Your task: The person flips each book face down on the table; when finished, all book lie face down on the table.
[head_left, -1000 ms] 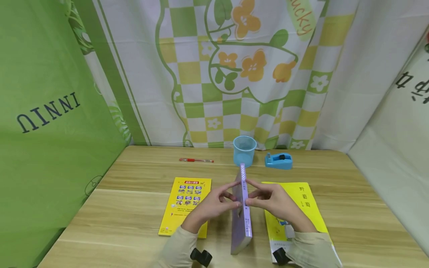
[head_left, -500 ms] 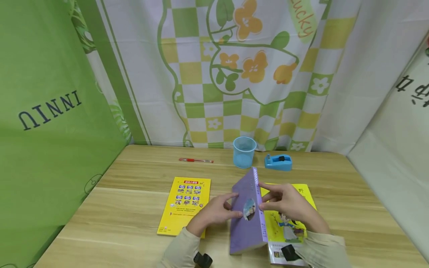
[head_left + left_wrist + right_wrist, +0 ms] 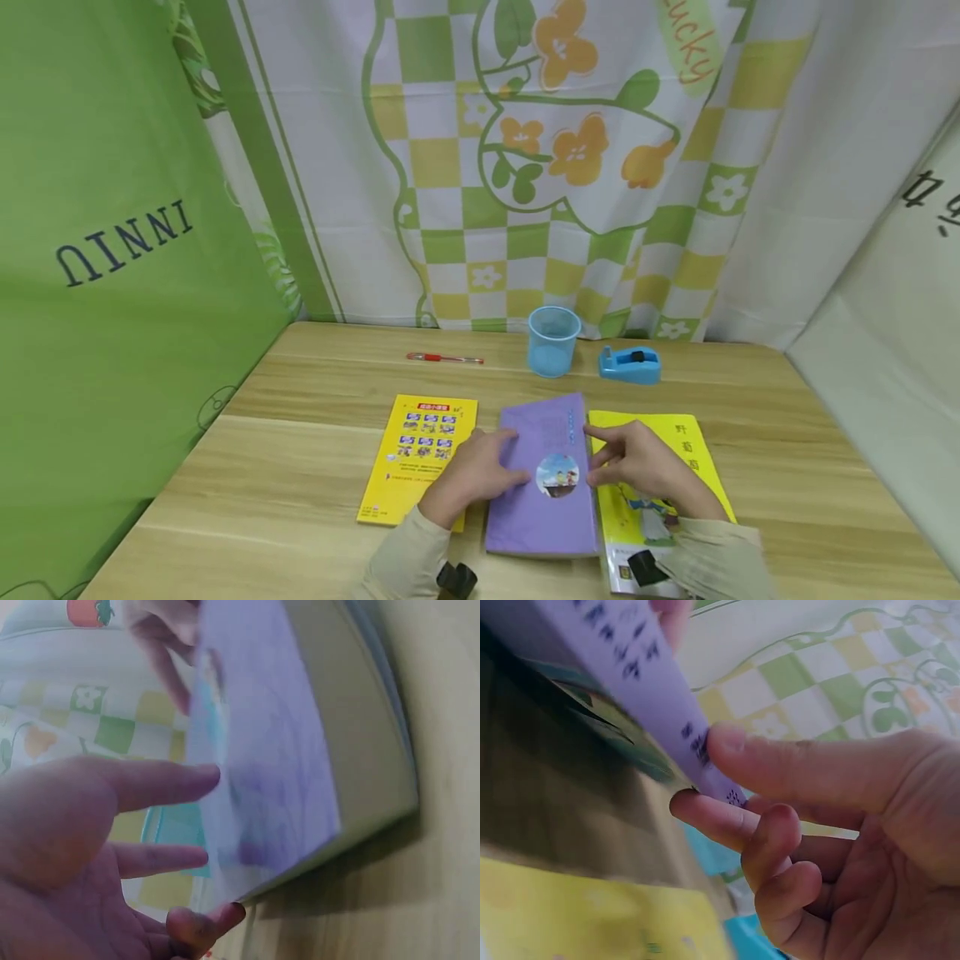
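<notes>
A thick purple book (image 3: 542,508) with a round picture on its cover leans low over the table, its spine side raised in the wrist views. My left hand (image 3: 476,468) touches the book's left part; in the left wrist view its thumb (image 3: 169,784) meets the cover and the other fingers reach past the edge, mostly straight. At the spine, my right hand (image 3: 637,458) pinches the book, thumb (image 3: 757,757) on the lettered spine and a fingertip under the back cover.
Yellow books lie on either side, one at left (image 3: 397,475) and one at right (image 3: 693,450). Farther back are a red pen (image 3: 445,358), a light blue cup (image 3: 553,342) and a blue tape dispenser (image 3: 630,365). Curtains stand behind the table.
From upright on edge, the purple book has tipped over to the left, so its cover now faces up. The right hand stayed at the spine; the left hand stayed on the cover side.
</notes>
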Action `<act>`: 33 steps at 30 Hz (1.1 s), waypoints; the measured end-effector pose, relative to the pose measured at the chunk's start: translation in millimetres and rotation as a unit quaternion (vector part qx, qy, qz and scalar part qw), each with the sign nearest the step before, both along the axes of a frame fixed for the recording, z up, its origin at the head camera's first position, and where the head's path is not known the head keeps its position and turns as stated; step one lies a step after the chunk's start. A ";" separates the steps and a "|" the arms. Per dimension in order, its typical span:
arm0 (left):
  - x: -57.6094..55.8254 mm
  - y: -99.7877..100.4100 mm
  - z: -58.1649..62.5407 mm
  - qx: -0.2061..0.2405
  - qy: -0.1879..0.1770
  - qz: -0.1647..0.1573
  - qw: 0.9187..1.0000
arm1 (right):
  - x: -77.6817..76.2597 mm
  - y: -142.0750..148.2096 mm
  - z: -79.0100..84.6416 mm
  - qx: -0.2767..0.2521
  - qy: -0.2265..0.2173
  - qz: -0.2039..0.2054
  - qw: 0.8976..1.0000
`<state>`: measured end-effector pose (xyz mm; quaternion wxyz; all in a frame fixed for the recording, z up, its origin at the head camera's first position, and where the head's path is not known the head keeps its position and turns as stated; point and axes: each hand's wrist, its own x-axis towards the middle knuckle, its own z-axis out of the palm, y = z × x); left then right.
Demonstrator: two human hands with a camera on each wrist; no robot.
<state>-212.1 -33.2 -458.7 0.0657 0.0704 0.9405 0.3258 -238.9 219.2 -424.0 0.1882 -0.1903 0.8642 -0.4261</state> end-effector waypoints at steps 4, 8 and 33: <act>-1.1 -3.4 2.0 -0.005 -0.003 0.023 1.000 | -5.3 -4.7 -14.5 0.002 -0.002 -0.002 1.000; -2.1 -8.1 3.7 0.006 -0.005 0.040 0.999 | -9.2 -11.5 -25.9 0.011 -0.006 -0.027 1.000; -5.2 -10.7 2.8 -0.006 -0.030 0.060 0.998 | -7.1 -30.3 -34.7 0.043 -0.019 -0.098 0.994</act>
